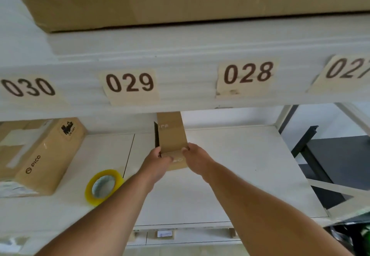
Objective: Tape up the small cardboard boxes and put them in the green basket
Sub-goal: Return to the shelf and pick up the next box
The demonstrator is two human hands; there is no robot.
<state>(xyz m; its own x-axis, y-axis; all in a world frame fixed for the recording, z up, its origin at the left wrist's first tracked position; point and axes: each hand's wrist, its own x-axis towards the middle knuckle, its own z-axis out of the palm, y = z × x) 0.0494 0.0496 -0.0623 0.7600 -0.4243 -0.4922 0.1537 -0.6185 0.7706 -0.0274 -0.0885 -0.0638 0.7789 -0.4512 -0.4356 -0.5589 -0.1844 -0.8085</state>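
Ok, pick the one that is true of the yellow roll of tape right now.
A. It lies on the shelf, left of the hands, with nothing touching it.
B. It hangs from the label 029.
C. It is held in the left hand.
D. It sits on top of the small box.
A: the roll of tape lies on the shelf, while the left hand and right hand both grip the small box.

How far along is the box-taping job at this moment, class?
Done: nothing looks finished. In hand: both hands, left and right, hold the small brown cardboard box on the white shelf. Left: taping it with the yellow-rimmed roll of clear tape lying untouched nearby, then basketing; the basket is not clearly visible.
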